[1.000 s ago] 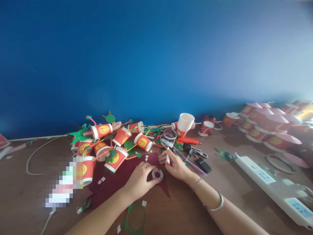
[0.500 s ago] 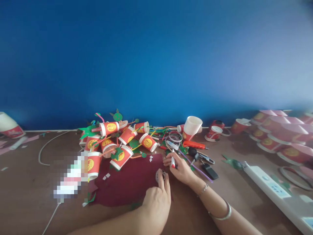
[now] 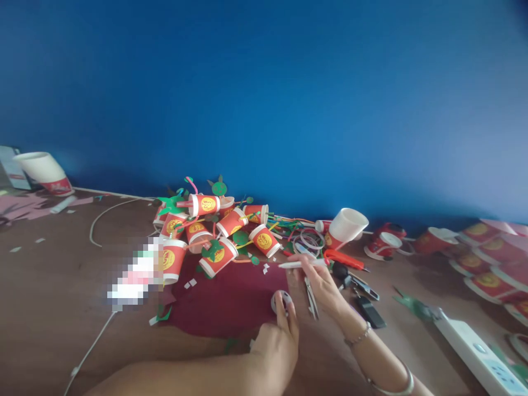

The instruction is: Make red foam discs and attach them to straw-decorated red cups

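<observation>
My right hand [image 3: 319,283] grips a white marker [image 3: 295,264] with a red end. The marker lies nearly level above the right edge of a dark red sheet of paper [image 3: 223,305], its plain end pointing left. On that sheet's right part, two stretched fingers of my left hand [image 3: 278,335] press on a pale, ring-shaped tape roll [image 3: 275,302]; its far side is partly covered by them. A pair of scissors [image 3: 312,301] lies just under my right hand. White paper scraps [image 3: 190,284] are scattered on the sheet.
Red paper cups [image 3: 264,241] with green paper pieces and straws pile up behind the sheet. An orange utility knife [image 3: 344,258], a black key fob [image 3: 370,311] and a white power strip [image 3: 474,346] lie to the right. Stacked cups [image 3: 490,280] stand far right. A blue wall rises behind.
My right hand has lifted from beside the tape roll and turned the marker from steep to nearly level. The scissors now show below it. My left hand stays on the roll; the view has shifted.
</observation>
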Available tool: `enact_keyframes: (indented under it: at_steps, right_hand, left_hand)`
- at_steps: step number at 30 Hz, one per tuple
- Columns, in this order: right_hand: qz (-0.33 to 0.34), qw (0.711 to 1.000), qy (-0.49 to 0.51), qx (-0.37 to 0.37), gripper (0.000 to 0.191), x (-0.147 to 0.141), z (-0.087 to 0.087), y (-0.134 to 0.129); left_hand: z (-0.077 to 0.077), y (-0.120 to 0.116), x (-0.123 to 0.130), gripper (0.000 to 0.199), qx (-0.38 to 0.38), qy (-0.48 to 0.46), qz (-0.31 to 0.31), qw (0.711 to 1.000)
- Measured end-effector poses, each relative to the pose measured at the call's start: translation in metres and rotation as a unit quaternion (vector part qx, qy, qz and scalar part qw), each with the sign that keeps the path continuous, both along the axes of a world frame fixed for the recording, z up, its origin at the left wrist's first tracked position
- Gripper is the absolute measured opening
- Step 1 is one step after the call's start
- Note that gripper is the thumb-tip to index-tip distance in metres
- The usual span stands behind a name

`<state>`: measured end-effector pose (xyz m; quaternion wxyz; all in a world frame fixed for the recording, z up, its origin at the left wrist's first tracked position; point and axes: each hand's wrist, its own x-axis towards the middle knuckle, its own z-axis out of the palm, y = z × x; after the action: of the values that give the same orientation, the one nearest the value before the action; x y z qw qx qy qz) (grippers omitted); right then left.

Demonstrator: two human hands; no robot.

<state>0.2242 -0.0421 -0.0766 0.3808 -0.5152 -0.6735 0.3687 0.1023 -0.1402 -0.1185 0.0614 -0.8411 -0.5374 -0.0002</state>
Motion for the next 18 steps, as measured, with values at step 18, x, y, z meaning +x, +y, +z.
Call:
enact_keyframes:
  at_steps: [18]
  right_hand:
    - [0.227, 0.928, -0.295, 0.015, 0.041, -0.056, 0.004, 0.024]
  left_hand:
    - [0.006, 0.002, 0.001, 0.054, -0.022, 0.028, -0.016, 0.999]
